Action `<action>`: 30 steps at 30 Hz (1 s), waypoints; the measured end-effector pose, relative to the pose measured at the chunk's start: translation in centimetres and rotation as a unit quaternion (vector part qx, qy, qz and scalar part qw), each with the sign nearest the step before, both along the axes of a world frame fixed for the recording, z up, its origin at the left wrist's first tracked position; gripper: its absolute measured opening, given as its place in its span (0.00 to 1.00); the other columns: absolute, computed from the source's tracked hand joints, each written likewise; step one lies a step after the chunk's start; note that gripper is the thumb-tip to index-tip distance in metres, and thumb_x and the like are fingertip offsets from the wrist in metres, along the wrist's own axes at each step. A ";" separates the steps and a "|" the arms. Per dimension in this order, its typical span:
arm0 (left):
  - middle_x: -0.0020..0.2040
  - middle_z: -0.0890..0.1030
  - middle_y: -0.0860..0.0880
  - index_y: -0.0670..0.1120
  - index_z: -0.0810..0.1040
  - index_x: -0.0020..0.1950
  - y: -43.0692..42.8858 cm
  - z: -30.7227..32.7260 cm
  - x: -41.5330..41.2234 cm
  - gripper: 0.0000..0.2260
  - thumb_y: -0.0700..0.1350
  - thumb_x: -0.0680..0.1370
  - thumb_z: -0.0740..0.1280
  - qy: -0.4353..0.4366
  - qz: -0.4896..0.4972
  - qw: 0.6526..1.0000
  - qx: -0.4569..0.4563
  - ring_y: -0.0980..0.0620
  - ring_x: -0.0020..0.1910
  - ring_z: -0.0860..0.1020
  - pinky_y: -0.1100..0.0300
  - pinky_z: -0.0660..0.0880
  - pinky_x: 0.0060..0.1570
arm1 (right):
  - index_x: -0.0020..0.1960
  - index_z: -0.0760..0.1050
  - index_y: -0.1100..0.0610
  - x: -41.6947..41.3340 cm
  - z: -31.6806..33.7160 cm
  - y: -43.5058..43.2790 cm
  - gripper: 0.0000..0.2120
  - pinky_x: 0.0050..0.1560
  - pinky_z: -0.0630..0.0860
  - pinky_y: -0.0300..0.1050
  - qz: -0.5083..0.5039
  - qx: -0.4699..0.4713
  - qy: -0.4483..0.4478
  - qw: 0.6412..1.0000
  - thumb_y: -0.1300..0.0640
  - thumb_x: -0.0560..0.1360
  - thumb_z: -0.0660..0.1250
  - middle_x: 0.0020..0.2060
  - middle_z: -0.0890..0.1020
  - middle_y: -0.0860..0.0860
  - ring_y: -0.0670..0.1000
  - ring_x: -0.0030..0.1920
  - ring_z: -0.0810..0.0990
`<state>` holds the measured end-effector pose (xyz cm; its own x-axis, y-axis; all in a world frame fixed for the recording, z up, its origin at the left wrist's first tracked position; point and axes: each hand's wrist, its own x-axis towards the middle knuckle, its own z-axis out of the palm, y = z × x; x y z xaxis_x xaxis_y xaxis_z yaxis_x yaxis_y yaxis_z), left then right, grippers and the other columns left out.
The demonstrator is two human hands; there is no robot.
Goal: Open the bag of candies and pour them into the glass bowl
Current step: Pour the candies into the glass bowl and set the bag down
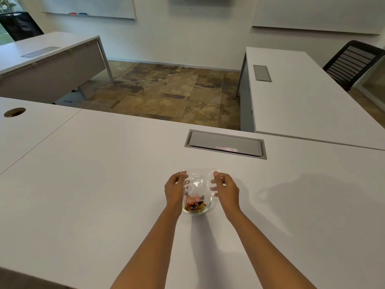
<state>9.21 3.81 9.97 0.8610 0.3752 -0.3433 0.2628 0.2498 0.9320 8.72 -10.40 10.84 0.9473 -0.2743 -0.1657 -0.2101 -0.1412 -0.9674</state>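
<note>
A clear plastic bag (198, 180) hangs above a small glass bowl (195, 211) on the white table. My left hand (175, 188) pinches the bag's upper left corner and my right hand (224, 187) pinches its upper right corner. The bag's lower end reaches down to the bowl's mouth. Several colourful wrapped candies (193, 205) lie in the bowl, and a few pinkish ones sit at the bag's lower end. My left wrist hides the bowl's left side.
A grey cable hatch (226, 143) is set into the table (104, 184) behind the bag. A round cable hole (14, 112) lies at the far left. Other white desks and black chairs stand beyond the table's far edge.
</note>
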 end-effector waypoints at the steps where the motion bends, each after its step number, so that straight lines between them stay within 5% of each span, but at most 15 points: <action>1: 0.49 0.82 0.46 0.43 0.80 0.52 -0.2 0.0 -0.1 0.09 0.47 0.77 0.66 -0.007 -0.004 1.000 0.014 0.47 0.46 0.81 0.62 0.77 0.36 | 0.53 0.75 0.57 -0.3 -0.2 0.0 0.12 0.41 0.81 0.46 -0.003 0.008 0.008 1.000 0.50 0.77 0.62 0.43 0.82 0.53 0.53 0.39 0.83; 6: 0.50 0.82 0.47 0.45 0.80 0.58 -0.6 -0.9 -1.5 0.11 0.44 0.76 0.67 -0.025 -0.040 0.996 0.075 0.52 0.36 0.79 0.62 0.76 0.35 | 0.50 0.78 0.58 -1.8 -1.9 -0.2 0.09 0.26 0.77 0.43 -0.050 -0.026 0.016 0.998 0.55 0.78 0.61 0.36 0.81 0.54 0.51 0.28 0.77; 12: 0.46 0.82 0.47 0.44 0.81 0.57 -0.5 -2.5 -3.8 0.11 0.40 0.75 0.68 0.001 -0.051 0.994 0.098 0.50 0.41 0.79 0.60 0.76 0.45 | 0.47 0.78 0.59 -3.8 -3.8 -0.5 0.08 0.34 0.80 0.54 -0.051 -0.090 0.015 0.995 0.56 0.77 0.63 0.32 0.79 0.56 0.54 0.30 0.74; 16: 0.51 0.82 0.47 0.46 0.80 0.60 0.1 -3.3 -5.2 0.13 0.43 0.76 0.67 0.016 -0.097 0.990 0.100 0.51 0.44 0.78 0.62 0.75 0.45 | 0.46 0.77 0.58 -5.0 -4.9 -0.8 0.07 0.25 0.73 0.43 -0.033 -0.077 0.035 0.996 0.56 0.77 0.63 0.31 0.78 0.55 0.53 0.27 0.73; 26: 0.60 0.79 0.53 0.52 0.76 0.65 3.7 -6.0 -9.9 0.22 0.34 0.74 0.61 0.085 -0.224 0.970 0.053 0.53 0.49 0.77 0.60 0.72 0.44 | 0.49 0.76 0.59 -9.6 -7.7 -1.0 0.06 0.24 0.72 0.31 0.046 -0.015 0.118 0.992 0.57 0.77 0.63 0.33 0.78 0.53 0.48 0.27 0.73; 30: 0.61 0.78 0.50 0.48 0.75 0.65 4.3 -6.8 -11.1 0.22 0.31 0.74 0.61 0.109 -0.219 0.967 0.072 0.54 0.46 0.76 0.63 0.72 0.40 | 0.50 0.76 0.59 -10.8 -8.7 -0.6 0.05 0.31 0.76 0.37 0.051 0.005 0.149 0.987 0.58 0.77 0.64 0.38 0.81 0.55 0.50 0.30 0.77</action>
